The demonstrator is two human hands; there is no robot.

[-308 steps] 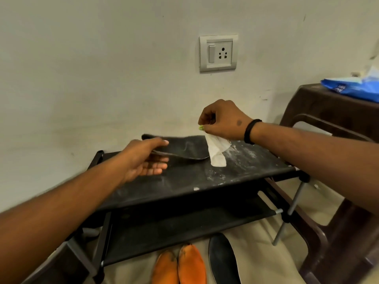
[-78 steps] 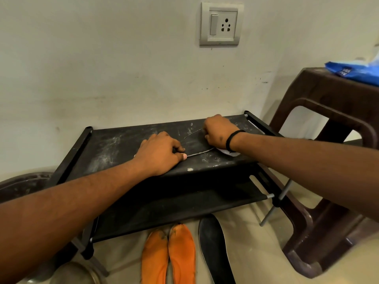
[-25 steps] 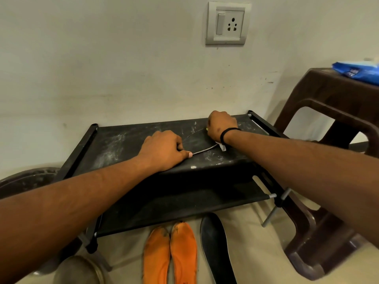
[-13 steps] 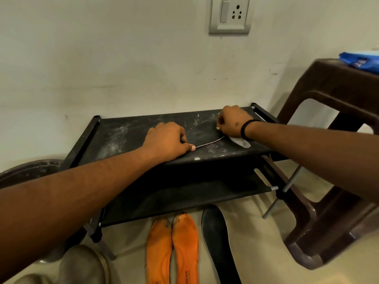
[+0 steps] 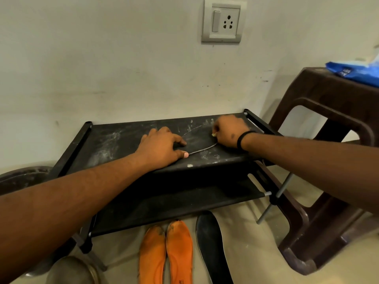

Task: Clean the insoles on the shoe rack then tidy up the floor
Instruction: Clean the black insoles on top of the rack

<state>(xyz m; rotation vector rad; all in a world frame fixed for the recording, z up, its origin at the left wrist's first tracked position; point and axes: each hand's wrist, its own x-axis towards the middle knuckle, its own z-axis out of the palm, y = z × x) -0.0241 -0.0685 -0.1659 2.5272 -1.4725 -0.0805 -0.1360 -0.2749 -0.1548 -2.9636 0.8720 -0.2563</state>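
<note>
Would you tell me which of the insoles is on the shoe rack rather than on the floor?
The black insole on the rack's top shelf, pinned between both hands. The two orange insoles and the other black one lie on the floor.

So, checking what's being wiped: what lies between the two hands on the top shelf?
In the head view, the black insole spans the stretch between the left hand and right hand, lying flat on the dusty shoe rack.
</note>
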